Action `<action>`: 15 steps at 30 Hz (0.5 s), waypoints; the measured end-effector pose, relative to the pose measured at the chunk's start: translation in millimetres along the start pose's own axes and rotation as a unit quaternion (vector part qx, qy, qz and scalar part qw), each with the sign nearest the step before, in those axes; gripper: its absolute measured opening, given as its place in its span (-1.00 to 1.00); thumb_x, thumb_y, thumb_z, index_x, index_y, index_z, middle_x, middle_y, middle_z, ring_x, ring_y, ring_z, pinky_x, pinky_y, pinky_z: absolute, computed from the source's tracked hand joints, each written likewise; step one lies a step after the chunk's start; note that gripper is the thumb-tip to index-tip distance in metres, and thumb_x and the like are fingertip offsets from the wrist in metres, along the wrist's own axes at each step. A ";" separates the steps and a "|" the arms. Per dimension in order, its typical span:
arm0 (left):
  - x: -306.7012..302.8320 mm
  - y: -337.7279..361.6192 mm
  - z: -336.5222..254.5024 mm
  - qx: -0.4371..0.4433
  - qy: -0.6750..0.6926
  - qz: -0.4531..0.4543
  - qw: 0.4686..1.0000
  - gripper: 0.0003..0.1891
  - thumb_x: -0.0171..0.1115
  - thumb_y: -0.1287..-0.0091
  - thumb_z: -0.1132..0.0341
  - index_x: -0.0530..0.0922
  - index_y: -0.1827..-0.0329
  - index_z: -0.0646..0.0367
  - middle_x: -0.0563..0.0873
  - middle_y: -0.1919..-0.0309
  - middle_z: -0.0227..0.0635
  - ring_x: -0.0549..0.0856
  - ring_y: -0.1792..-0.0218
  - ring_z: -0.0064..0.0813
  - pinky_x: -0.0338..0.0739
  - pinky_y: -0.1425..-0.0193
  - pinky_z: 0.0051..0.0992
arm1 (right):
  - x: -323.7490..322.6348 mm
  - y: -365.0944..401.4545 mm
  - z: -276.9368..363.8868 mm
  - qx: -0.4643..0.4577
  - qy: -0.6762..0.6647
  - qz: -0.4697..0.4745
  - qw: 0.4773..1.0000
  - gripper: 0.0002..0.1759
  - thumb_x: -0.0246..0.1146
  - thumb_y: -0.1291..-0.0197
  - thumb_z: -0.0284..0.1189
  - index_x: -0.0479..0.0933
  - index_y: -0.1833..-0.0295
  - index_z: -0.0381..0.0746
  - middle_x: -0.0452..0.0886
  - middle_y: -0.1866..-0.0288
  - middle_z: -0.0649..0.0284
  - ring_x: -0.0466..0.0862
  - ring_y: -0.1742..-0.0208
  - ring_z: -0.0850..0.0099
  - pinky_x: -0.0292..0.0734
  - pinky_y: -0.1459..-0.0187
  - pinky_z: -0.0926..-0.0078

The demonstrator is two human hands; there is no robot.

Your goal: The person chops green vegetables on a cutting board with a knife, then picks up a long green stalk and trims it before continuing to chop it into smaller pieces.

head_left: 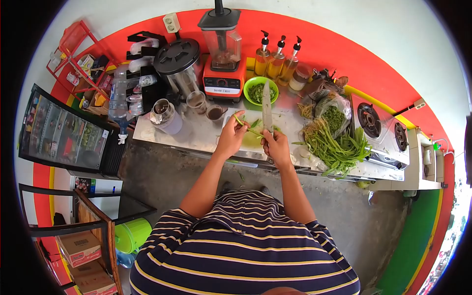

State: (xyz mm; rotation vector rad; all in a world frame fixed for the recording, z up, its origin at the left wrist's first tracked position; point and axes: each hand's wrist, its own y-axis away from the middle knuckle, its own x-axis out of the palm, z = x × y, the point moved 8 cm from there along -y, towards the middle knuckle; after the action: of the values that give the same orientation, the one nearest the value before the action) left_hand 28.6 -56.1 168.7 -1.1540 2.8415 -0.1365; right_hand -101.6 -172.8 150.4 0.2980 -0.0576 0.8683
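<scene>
My left hand [232,136] pinches a green vegetable stalk [253,132] that reaches across toward the knife. In my right hand [277,148] is a large kitchen knife [267,109], fingers wrapped round its handle and blade pointing away from me. Both hands are over a pale cutting board [233,114] with green bits on it. Just beyond the blade, a lime-green bowl [247,98] holds chopped greens [256,92]; the blade tip overlaps the bowl in this view. To the right of my right hand lies a big bunch of leafy greens [339,150].
Behind the board stand a red blender [224,81], several pump bottles [275,64] and a steel pot with a black lid [178,69]. Cups [215,113] sit on the left of the steel counter [189,140]. At the right are a plastic bag of greens [334,115] and a gas stove [383,123].
</scene>
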 end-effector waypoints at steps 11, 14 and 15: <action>39.3 4.9 -21.2 -0.080 0.176 0.003 0.981 -0.78 0.20 -0.50 0.35 0.64 0.00 0.35 0.74 0.17 -0.33 0.71 0.14 -0.59 0.59 -0.04 -0.56 | 2.5 26.5 49.5 -0.096 0.040 -0.019 0.994 -0.77 0.23 -0.44 -0.39 0.58 0.21 -0.35 0.62 0.49 0.34 0.41 0.61 0.68 0.24 0.58 0.64; 24.0 -5.5 -28.2 -0.094 0.223 -0.031 0.970 -0.80 0.18 -0.51 0.32 0.64 0.02 0.28 0.73 0.15 -0.35 0.70 0.15 -0.58 0.59 -0.04 -0.58 | -8.3 34.1 65.5 -0.140 0.134 -0.028 0.981 -0.73 0.21 -0.46 -0.37 0.65 0.11 -0.39 0.64 0.51 0.34 0.38 0.58 0.68 0.27 0.53 0.58; 20.5 -8.0 -32.5 -0.092 0.223 -0.031 0.970 -0.80 0.18 -0.51 0.32 0.64 0.02 0.28 0.73 0.15 -0.35 0.70 0.15 -0.58 0.59 -0.04 -0.58 | -10.2 37.8 73.3 -0.155 0.162 -0.023 0.974 -0.71 0.21 -0.46 -0.36 0.68 0.04 -0.39 0.64 0.52 0.33 0.36 0.57 0.67 0.28 0.50 0.55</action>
State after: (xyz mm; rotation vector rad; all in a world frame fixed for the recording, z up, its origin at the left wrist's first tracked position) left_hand 16.2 -74.4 201.2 -1.4057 3.2664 -0.1541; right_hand -131.7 -178.0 227.7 -0.1361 0.1163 0.8391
